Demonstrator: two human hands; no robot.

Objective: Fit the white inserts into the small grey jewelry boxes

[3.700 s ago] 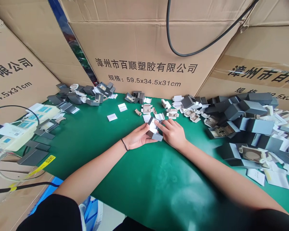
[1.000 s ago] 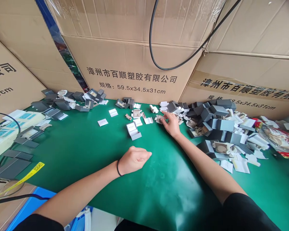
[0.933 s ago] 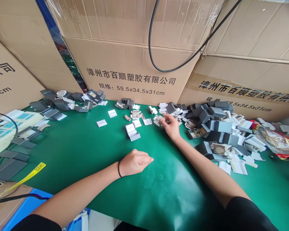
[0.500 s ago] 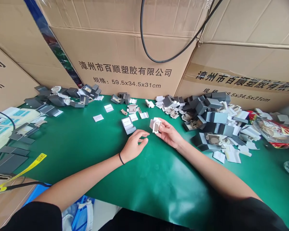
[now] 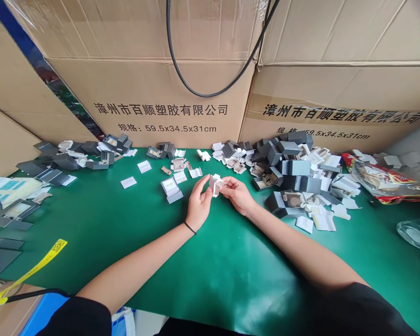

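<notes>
Pinched in the right hand [image 5: 238, 193]'s grip, the folded white insert [image 5: 215, 185] is between both hands, over mid-tabletop [image 5: 210, 270], with the left hand [image 5: 198, 206], its clamping unclear, nearer the open grey box [image 5: 171, 190] lying to its left.

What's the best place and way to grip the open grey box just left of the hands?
Probably by the low front section of the open grey box, pinched across its two short ends from above. It sits low and compact on the green surface, while the raised part behind leans back, with a white panel fingers might disturb.
</notes>
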